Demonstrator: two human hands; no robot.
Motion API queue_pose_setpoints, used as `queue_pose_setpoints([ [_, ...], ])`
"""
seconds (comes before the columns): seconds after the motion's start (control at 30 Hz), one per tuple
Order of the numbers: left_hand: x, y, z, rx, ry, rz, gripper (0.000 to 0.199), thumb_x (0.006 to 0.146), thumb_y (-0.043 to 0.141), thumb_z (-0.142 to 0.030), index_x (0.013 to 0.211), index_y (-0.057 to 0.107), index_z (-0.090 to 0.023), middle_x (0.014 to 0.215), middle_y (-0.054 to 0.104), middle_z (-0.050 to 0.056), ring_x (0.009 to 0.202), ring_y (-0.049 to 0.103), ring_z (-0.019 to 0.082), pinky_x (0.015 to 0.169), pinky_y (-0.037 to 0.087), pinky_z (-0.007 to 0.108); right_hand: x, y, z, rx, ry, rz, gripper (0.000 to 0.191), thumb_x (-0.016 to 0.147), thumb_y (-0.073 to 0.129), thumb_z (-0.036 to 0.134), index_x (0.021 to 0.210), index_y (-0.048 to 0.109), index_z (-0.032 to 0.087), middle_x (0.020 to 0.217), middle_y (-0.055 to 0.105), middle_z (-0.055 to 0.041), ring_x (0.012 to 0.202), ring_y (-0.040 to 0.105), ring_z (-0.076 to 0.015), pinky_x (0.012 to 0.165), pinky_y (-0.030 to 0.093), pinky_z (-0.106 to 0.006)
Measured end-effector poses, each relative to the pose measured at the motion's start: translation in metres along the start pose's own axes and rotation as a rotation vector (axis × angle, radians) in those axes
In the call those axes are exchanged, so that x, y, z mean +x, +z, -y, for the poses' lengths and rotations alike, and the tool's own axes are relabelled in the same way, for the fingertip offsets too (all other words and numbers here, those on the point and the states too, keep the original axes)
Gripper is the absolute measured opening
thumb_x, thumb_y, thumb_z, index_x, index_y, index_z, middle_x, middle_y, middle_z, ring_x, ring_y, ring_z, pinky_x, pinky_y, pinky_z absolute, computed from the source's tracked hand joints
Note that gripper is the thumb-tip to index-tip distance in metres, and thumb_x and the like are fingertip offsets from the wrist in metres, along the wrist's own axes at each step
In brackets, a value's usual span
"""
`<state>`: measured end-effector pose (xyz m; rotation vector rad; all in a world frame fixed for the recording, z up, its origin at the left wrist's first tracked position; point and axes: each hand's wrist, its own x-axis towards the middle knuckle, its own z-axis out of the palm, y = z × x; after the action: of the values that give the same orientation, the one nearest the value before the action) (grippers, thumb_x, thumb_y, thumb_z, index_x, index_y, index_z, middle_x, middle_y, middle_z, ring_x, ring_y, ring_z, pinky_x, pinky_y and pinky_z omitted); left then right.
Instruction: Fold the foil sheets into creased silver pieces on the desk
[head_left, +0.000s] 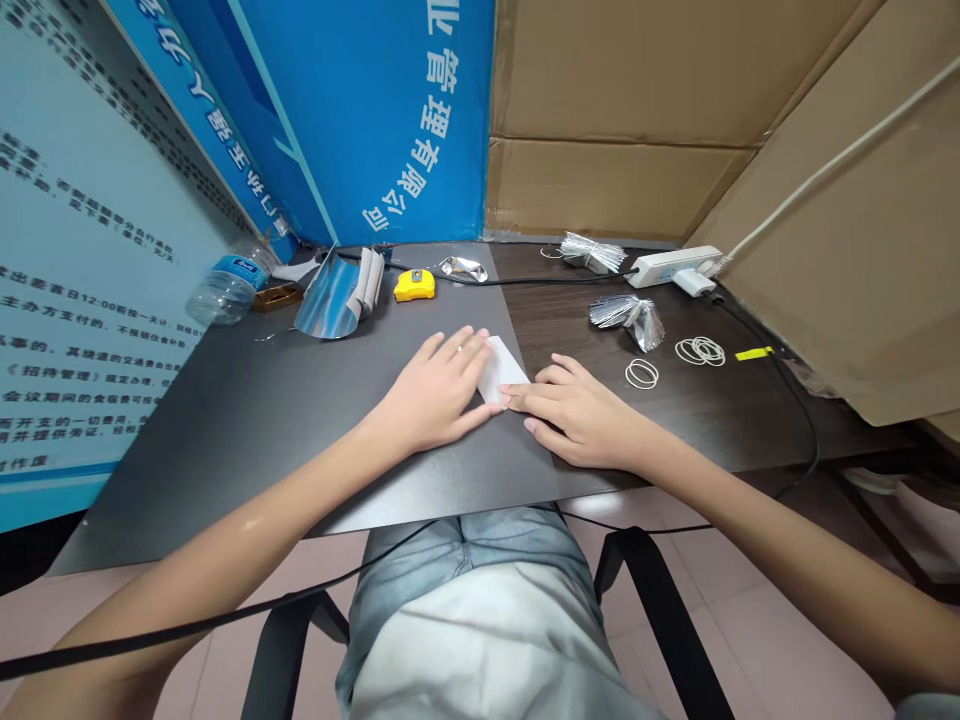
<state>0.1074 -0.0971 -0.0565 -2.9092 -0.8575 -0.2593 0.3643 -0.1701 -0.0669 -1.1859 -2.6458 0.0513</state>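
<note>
Both hands are on the desk (750, 420), on a dark mat (247, 490) that covers its left part. The white paper (499, 368), folded or cut to a pointed shape, lies flat near the mat's right edge, between the hands. Left hand (431, 392) is flat, grip released, fingers spread, with its fingertips (474, 350) at the paper's left edge. Right hand (574, 412) is also flat and not clenched, with its fingertips (517, 398) resting on the paper's lower end. Neither hand lifts the paper.

Further up the mat, a curved shiny sheet (327, 300) with a gray folded strip (367, 282) stands beside a yellow tape measure (414, 285) and a small crumpled foil piece (459, 268). A plastic bottle (231, 285) lies at the far left. On the bare wood to the right are a foil fan (627, 322), a bundle of silver strips (592, 252), loose rubber bands (700, 350), another rubber band (642, 374), and a small yellow strip (754, 353). A white power strip (670, 266) sits at the back, against cardboard (622, 100).
</note>
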Motion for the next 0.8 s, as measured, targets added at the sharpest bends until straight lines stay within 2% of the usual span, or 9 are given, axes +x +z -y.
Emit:
queue_pose_setpoints([
  [0.07, -0.003, 0.001, -0.003, -0.033, 0.132, 0.002, 0.076, 0.109, 0.041, -0.061, 0.163, 0.041, -0.008, 0.171, 0.041, 0.021, 0.162, 0.037, 0.037, 0.129, 0.035, 0.056, 0.001, 0.000, -0.001, 0.007, -0.012, 0.002, 0.036, 0.106, 0.050, 0.027, 0.135, 0.070, 0.021, 0.131, 0.077, -0.0084, 0.109, 0.062, -0.0258, 0.117, 0.039, -0.058],
  [0.17, -0.008, 0.004, -0.001, -0.109, 0.250, -0.010, 0.069, 0.109, 0.046, -0.057, 0.159, 0.049, -0.010, 0.164, 0.051, 0.021, 0.156, 0.047, 0.036, 0.127, 0.042, 0.054, 0.001, 0.001, -0.002, 0.020, -0.010, 0.006, 0.032, 0.106, 0.050, 0.028, 0.127, 0.073, 0.020, 0.124, 0.079, -0.0071, 0.107, 0.060, -0.0251, 0.116, 0.039, -0.055],
  [0.27, -0.012, 0.007, 0.012, -0.201, 0.357, -0.084, 0.043, 0.110, 0.051, -0.033, 0.146, 0.064, -0.014, 0.149, 0.068, 0.018, 0.136, 0.068, 0.030, 0.115, 0.055, 0.048, 0.000, 0.003, -0.002, 0.016, -0.019, -0.018, 0.035, 0.106, 0.051, 0.027, 0.135, 0.070, 0.022, 0.133, 0.077, -0.0062, 0.106, 0.058, -0.0247, 0.115, 0.039, -0.052],
  [0.37, -0.013, 0.010, 0.028, -0.271, 0.452, -0.139, 0.036, 0.108, 0.052, -0.018, 0.139, 0.070, -0.017, 0.135, 0.077, 0.013, 0.127, 0.073, 0.027, 0.106, 0.061, 0.042, -0.001, 0.005, -0.002, 0.007, -0.033, -0.035, 0.041, 0.106, 0.050, 0.028, 0.144, 0.065, 0.023, 0.145, 0.071, -0.0040, 0.108, 0.056, -0.0250, 0.116, 0.038, -0.053],
  [0.63, -0.002, 0.012, 0.043, -0.326, 0.527, -0.111, 0.032, 0.109, 0.054, -0.020, 0.134, 0.073, -0.022, 0.130, 0.079, 0.009, 0.122, 0.074, 0.023, 0.104, 0.062, 0.037, -0.003, 0.007, -0.003, 0.028, -0.031, -0.066, 0.044, 0.105, 0.053, 0.028, 0.146, 0.065, 0.021, 0.147, 0.070, -0.0068, 0.118, 0.055, -0.0276, 0.117, 0.040, -0.056],
  [0.8, 0.010, 0.013, 0.046, -0.344, 0.572, -0.081, 0.027, 0.109, 0.054, -0.020, 0.124, 0.076, -0.021, 0.119, 0.081, 0.008, 0.109, 0.074, 0.022, 0.096, 0.061, 0.033, -0.006, 0.008, -0.002, -0.008, -0.038, -0.155, 0.036, 0.103, 0.059, 0.030, 0.135, 0.071, 0.018, 0.138, 0.074, -0.0094, 0.117, 0.060, -0.0275, 0.116, 0.040, -0.057],
])
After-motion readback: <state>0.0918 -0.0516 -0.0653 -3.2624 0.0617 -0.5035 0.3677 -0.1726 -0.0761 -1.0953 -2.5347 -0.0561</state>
